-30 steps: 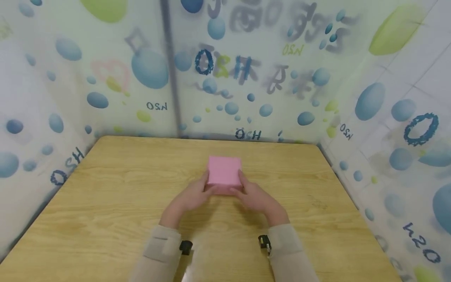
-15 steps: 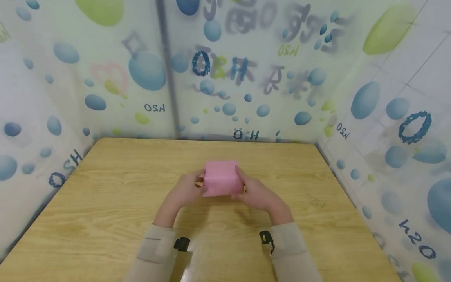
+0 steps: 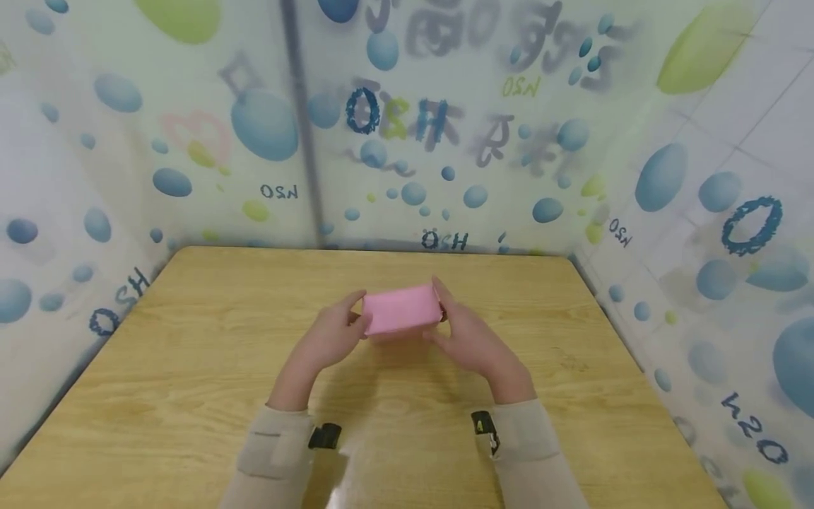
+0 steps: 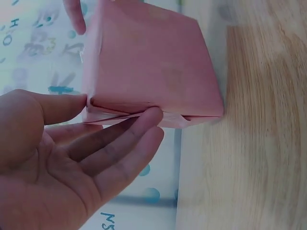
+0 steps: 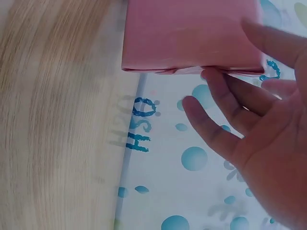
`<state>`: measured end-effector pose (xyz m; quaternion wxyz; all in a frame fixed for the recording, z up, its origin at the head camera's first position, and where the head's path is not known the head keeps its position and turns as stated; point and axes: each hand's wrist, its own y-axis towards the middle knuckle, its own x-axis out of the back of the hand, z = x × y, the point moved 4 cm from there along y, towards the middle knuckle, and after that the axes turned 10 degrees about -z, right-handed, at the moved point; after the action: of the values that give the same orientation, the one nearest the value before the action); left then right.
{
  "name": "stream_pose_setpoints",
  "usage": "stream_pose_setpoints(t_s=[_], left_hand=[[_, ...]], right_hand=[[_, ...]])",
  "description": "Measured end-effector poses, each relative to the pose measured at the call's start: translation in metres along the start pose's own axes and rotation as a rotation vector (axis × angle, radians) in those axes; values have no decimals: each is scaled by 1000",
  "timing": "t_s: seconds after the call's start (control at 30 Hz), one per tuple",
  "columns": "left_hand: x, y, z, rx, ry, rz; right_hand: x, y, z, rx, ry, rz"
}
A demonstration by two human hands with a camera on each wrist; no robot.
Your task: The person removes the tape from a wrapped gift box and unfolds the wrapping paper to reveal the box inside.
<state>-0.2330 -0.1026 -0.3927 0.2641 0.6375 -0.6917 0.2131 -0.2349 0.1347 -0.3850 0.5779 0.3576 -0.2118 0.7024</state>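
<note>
A pink paper-wrapped box [image 3: 402, 309] is held between both hands over the table, its right end higher than its left in the head view. My left hand [image 3: 332, 332] grips the left end; in the left wrist view the thumb lies at an edge of the box [image 4: 148, 57] and fingertips touch its folded end. On the opposite end is my right hand [image 3: 470, 336]. The right wrist view has its thumb against a face of the box [image 5: 192, 36], a fingertip at the folded end and another finger off it. Whether the box touches the table cannot be told.
The wooden table [image 3: 210, 367] spreads out around the hands. A pale wall covering [image 3: 407, 177] with blue and green dots and lettering stands behind it and along both sides. Dark straps [image 3: 326, 436] sit at the wrists.
Between my hands the box has turned and tilted, its right end rising. The left hand has shifted a little left and up, and the right hand's fingers now reach higher on the box.
</note>
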Motion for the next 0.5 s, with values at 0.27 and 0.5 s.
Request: stream_pose_setpoints(t_s=[0.27,0.5], left_hand=[[4,-2,-4,39,6,-29],[-1,-5,-10,59,49,-62]], right_hand=[[2,1,-3,-38,-25,-60],[-6,5,-6,-141,24,-95]])
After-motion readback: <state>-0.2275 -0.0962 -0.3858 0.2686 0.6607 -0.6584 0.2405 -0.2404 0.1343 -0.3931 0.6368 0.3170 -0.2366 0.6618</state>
